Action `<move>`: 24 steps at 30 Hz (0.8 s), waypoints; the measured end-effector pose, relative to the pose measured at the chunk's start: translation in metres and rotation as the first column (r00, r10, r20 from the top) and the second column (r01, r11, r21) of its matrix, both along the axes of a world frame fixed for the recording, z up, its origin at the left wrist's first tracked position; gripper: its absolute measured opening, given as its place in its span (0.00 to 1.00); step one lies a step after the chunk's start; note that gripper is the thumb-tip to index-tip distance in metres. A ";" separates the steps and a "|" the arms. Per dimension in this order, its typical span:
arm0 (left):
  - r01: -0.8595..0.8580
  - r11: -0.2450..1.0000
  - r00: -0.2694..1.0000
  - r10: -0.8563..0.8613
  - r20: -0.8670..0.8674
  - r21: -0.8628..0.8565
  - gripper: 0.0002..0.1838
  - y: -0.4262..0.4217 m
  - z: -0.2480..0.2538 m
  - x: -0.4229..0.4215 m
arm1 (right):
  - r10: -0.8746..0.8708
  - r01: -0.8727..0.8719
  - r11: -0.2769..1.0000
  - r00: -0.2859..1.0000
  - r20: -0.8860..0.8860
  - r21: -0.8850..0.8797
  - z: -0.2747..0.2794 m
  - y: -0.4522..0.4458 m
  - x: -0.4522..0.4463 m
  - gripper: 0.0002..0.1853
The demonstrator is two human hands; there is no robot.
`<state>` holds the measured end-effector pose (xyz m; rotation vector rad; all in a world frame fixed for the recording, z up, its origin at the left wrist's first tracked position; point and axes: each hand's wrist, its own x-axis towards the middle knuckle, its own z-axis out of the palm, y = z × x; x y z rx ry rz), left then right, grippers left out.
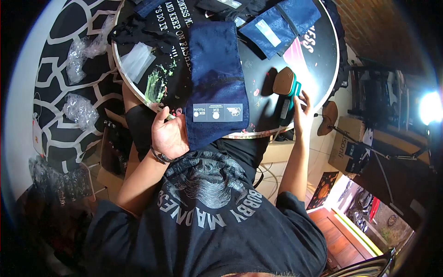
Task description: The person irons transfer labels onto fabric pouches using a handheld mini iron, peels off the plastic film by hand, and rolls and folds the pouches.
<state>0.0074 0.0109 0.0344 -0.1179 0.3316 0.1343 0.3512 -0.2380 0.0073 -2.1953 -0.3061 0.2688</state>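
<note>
Upper centre: left hand [170,137], palm up, meets blue cloth [216,60], grip hidden; right hand [302,113] fingers green iron [285,82], clasp unclear; taut cloth helps.

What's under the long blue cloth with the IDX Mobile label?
The long blue cloth lies over the black tabletop, cutting off some white lettering. Anything else directly beneath is covered, so I can't tell.

A long navy-blue cloth piece [216,55] is lying on the black desk [258,111], its near left corner extending past the rim and a grey printed label [218,112] showing near that end. To its right, a green handheld iron [287,85] is showing its tan, rounded face.
</note>
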 end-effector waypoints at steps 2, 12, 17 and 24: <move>0.008 1.000 0.999 -0.009 0.052 0.023 0.55 -0.001 0.004 0.005 | 0.035 0.009 0.994 0.925 0.378 -0.112 0.007 0.005 -0.020 0.27; -0.009 0.999 0.998 0.005 0.070 0.052 0.55 0.003 0.009 0.019 | 0.596 -0.479 0.789 0.751 -0.285 0.385 0.080 0.072 -0.136 0.16; -0.014 0.995 0.973 -0.009 0.231 0.095 0.57 0.008 -0.022 -0.002 | 0.581 -0.036 0.743 0.529 -0.619 0.668 0.087 0.074 -0.154 0.17; 0.129 0.984 0.970 -0.100 0.222 -0.120 0.79 -0.020 -0.008 0.020 | 0.595 0.007 0.725 0.497 -0.632 0.689 0.096 0.067 -0.169 0.20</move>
